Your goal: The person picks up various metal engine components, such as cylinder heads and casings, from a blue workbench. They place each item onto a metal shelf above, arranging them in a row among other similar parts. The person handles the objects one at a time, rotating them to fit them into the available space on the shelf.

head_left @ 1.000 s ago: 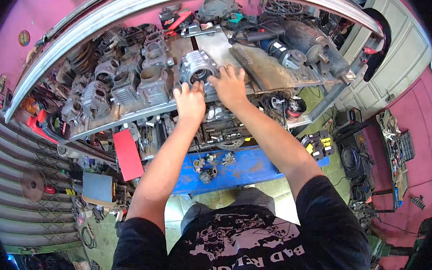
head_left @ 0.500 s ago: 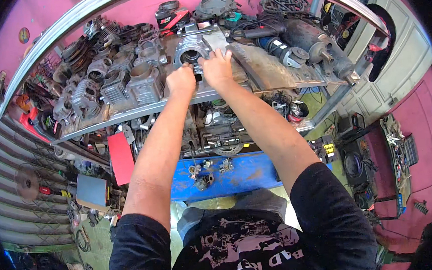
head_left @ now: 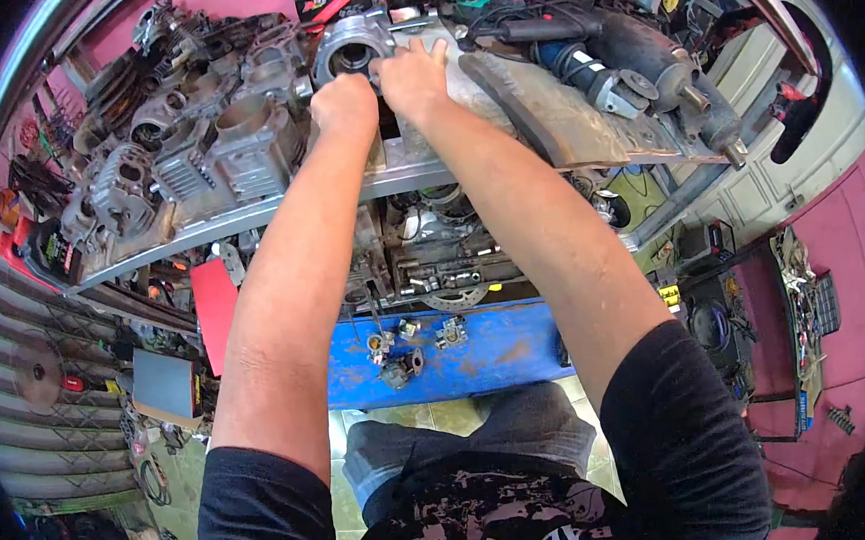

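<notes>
A grey metal engine cylinder block lies on the upper shelf, its round bore turned toward me. My left hand is closed at the block's near left edge, fingers curled out of sight. At its near right side is my right hand, thumb beside the bore and some fingers stretched forward over the block. Both hands appear to grip the block, though the contact under the fingers is partly hidden. To the left stands another finned cylinder block.
Several used engine parts crowd the shelf's left side, including a cylinder head. On the right lie an angle grinder, a dark exhaust muffler and a curved metal strip. Carburetors rest on a blue bench below.
My view has shifted closer to the shelf, and my arms reach farther forward. Both hands stay at the same cylinder block, the left one still closed.
</notes>
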`<move>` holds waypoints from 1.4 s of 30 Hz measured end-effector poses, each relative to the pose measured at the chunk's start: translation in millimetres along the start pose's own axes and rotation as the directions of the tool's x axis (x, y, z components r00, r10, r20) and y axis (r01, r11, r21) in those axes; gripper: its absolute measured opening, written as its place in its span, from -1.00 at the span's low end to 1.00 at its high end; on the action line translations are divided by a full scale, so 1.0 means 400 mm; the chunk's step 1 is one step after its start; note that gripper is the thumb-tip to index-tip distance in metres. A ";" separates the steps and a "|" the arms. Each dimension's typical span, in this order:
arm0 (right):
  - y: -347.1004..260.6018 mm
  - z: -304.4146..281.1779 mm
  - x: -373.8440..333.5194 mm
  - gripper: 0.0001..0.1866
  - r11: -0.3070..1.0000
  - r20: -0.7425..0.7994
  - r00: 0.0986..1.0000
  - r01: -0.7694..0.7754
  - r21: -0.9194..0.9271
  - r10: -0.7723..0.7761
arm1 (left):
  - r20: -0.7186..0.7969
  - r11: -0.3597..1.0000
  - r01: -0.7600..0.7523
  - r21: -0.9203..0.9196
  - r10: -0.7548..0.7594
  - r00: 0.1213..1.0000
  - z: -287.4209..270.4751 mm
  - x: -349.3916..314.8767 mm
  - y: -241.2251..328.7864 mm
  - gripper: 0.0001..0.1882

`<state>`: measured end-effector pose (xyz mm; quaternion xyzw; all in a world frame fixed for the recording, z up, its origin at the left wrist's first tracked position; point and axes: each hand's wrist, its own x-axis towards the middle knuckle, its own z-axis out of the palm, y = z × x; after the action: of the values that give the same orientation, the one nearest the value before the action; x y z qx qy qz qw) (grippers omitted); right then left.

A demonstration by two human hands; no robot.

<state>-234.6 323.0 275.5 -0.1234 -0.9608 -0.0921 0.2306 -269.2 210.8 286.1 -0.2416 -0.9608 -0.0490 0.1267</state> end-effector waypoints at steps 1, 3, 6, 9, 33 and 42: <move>-0.008 0.004 0.006 -0.67 1.000 0.007 1.000 -0.002 0.011 0.002 | -0.001 1.000 0.000 0.000 0.000 1.000 0.004 0.008 -0.005 -0.68; -0.006 0.006 0.017 -0.67 1.000 0.006 1.000 0.004 0.028 -0.005 | 0.018 1.000 0.000 0.010 0.000 1.000 0.008 0.028 0.003 -0.68; -0.003 0.007 0.034 -0.66 0.998 -0.001 1.000 0.021 0.055 -0.021 | 0.016 0.999 0.002 0.044 -0.003 1.000 0.012 0.045 0.009 -0.67; -0.011 0.020 0.056 -0.70 0.998 -0.007 0.999 0.044 -0.047 -0.045 | 0.010 0.998 0.002 0.061 -0.003 1.000 0.021 0.060 0.001 -0.67; -0.025 0.062 0.156 -0.65 1.000 -0.004 1.000 0.022 -0.008 -0.022 | -0.022 0.999 0.028 0.029 -0.027 0.999 0.072 0.155 -0.015 -0.69; -0.019 0.080 0.168 -0.64 1.000 -0.009 1.000 0.016 -0.004 -0.016 | 0.010 0.998 0.055 -0.028 -0.055 0.998 0.060 0.158 -0.012 -0.66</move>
<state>-308.2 336.5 277.9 -0.1158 -0.9605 -0.0962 0.2339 -330.5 238.8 279.8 -0.2170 -0.9669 -0.0653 0.1176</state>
